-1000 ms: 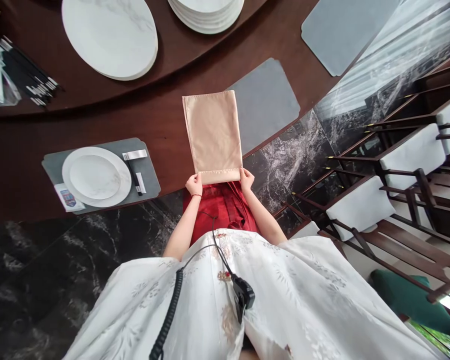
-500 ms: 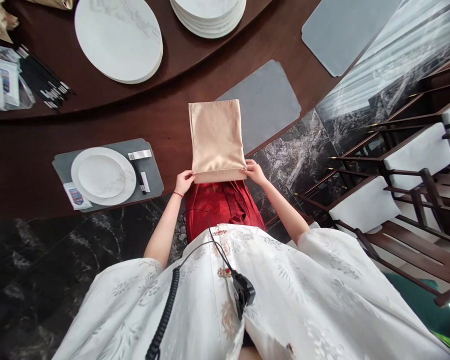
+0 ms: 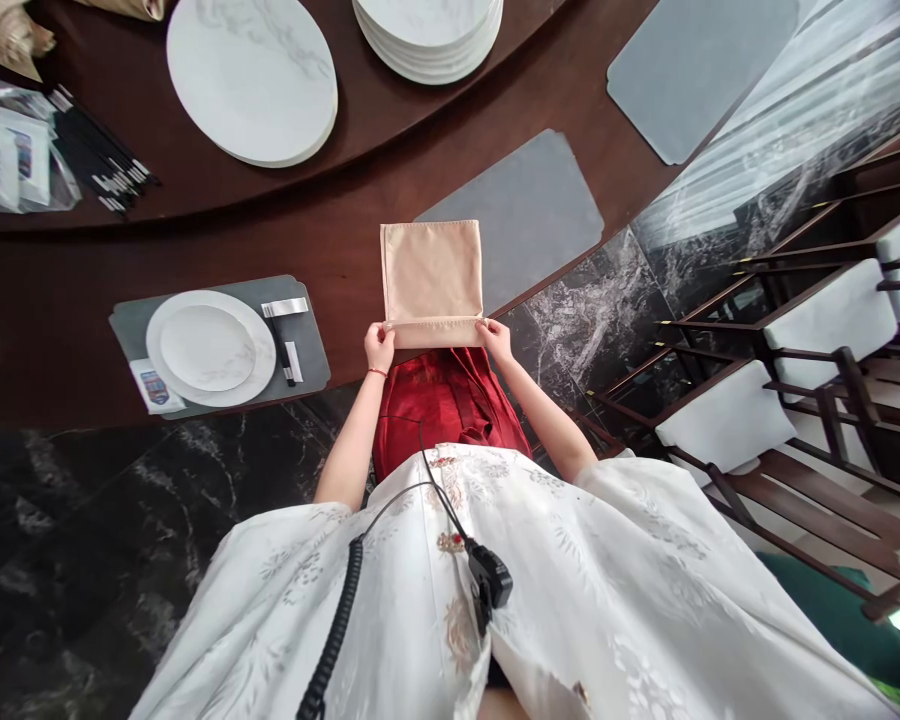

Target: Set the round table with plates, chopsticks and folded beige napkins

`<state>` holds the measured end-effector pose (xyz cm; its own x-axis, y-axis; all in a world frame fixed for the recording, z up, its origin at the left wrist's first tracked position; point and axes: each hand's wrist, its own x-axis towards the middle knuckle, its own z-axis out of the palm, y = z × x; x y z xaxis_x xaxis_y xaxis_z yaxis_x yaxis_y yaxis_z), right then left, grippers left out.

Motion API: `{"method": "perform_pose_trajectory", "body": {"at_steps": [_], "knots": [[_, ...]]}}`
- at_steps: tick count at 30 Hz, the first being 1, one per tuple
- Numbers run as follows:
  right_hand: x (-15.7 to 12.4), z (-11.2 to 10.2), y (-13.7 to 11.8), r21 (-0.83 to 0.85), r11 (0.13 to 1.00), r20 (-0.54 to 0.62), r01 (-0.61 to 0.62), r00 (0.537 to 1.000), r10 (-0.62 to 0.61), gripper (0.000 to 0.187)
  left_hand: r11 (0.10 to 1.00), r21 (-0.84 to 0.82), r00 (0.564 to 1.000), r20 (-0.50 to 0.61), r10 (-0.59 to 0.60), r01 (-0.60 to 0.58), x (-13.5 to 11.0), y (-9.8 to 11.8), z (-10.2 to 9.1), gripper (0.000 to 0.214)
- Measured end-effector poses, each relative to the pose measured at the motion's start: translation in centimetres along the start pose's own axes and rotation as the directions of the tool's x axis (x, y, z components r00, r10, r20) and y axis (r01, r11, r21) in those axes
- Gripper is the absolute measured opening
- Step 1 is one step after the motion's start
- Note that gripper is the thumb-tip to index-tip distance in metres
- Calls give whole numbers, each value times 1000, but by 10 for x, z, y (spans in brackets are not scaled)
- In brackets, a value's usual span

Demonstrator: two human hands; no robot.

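At the edge of the surface (image 3: 337, 300), the left hand (image 3: 379, 347) and right hand (image 3: 496, 339) gripped the near corners of the napkin (image 3: 431, 280), and a slack pinch could have let it slip or skew.

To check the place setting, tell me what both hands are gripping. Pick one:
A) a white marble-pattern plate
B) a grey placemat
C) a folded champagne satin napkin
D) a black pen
C: the left hand and the right hand both pinch the near edge of the folded champagne satin napkin.
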<state>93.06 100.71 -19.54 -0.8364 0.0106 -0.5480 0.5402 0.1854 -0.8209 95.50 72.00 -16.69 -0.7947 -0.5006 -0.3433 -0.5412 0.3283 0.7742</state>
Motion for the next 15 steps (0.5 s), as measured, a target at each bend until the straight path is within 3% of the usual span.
{"method": "perform_pose_trajectory", "body": {"at_steps": [3,8,15], "knots": [[-7,11,17,2,998,-79,-61,995,61,44,988,126,996,-22,-85,87,-18,-15,2,5],[-7,21,21,-10,997,-127,-72,989,70,39,962,241,989,-99,-110,131,-26,-12,3,11],[-15,35,19,110,980,-169,-167,968,184,44,964,119,952,-225,-206,236,-14,-12,9,24]]}}
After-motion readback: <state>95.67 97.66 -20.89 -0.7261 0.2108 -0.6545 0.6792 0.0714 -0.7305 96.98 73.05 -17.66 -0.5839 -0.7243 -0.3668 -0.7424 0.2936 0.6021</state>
